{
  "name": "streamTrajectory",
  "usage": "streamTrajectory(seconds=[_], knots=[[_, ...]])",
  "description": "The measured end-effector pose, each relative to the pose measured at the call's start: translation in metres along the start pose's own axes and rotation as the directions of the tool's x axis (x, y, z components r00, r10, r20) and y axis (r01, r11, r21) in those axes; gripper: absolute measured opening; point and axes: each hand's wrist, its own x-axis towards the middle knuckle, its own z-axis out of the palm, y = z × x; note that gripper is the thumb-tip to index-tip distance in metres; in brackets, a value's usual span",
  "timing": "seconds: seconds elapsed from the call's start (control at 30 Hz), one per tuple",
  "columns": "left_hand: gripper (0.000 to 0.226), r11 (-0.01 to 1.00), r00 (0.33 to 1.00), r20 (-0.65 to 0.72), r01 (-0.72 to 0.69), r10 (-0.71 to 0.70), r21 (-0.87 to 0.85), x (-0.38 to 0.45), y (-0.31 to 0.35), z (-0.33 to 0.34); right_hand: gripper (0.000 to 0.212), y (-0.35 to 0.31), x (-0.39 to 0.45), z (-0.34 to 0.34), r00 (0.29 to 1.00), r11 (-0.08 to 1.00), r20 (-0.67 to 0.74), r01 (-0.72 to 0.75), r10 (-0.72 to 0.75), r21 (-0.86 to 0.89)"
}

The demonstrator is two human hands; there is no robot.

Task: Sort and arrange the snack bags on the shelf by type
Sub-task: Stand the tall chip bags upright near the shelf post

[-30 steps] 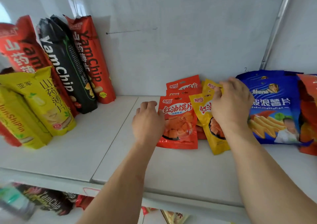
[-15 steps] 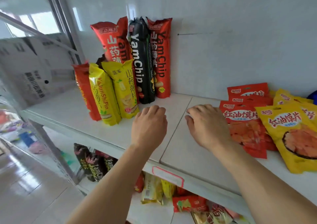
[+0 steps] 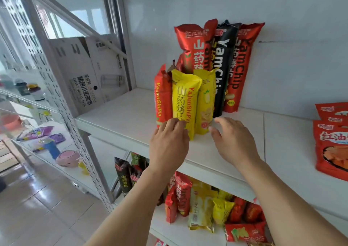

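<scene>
A person's left hand [image 3: 169,142] and right hand [image 3: 232,139], fingers loosely spread and holding nothing, reach either side of the upright yellow yam chip bags [image 3: 185,104] at the shelf [image 3: 226,151] front, where a careless nudge could topple the leaning row.

The tall black bag [image 3: 224,70] standing at the back of the shelf reads "YamChip" in white down its face. The tall red bag [image 3: 240,66] to its right carries "YamChip" in dark letters beside Chinese characters. The tall red bag [image 3: 195,46] on the left shows "山药" in pale characters. In front, the yellow bag [image 3: 183,102] reads "YaJunShiPin" in red and "山药薄" in pale characters. The short red bag [image 3: 162,100] beside it reads "YaJunShiPin" in yellow. The flat red pouch [image 3: 331,147] at the right edge shows "红油". The cardboard box [image 3: 81,72] is printed "CRAFT WHEAT BEER".
</scene>
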Motion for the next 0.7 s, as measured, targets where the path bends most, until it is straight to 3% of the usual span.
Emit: streamTrajectory(seconds=[0.13, 0.23, 0.33, 0.43, 0.53, 0.7], knots=[[0.031, 0.990, 0.996, -0.011, 0.090, -0.092, -0.107, 0.006, -0.025, -0.004, 0.043, -0.026, 0.008, 0.014, 0.997, 0.984, -0.045, -0.053, 0.061, 0.168], [0.043, 0.932, 0.963, 0.003, 0.260, -0.268, -0.253, 0.017, -0.038, -0.002, 0.054, -0.040, 0.013, 0.026, 0.988, 0.956, -0.106, -0.077, 0.111, 0.282], [0.053, 0.838, 0.921, -0.008, 0.352, -0.391, -0.418, 0.029, -0.051, 0.002, 0.065, -0.051, 0.018, 0.038, 0.966, 0.910, -0.148, -0.140, 0.213, 0.391], [0.076, 0.645, 0.864, 0.145, 0.462, -0.482, -0.608, 0.042, -0.065, 0.005, 0.076, -0.060, 0.019, 0.053, 0.943, 0.855, -0.131, -0.213, 0.307, 0.472], [0.086, 0.478, 0.827, 0.345, 0.545, -0.444, -0.689, 0.053, -0.084, 0.010, 0.085, -0.068, 0.015, 0.070, 0.927, 0.836, -0.095, -0.278, 0.362, 0.472], [0.077, 0.356, 0.805, 0.554, 0.592, -0.213, -0.723, 0.071, -0.112, 0.027, 0.096, -0.077, 0.013, 0.087, 0.894, 0.840, -0.074, -0.384, 0.442, 0.383]])
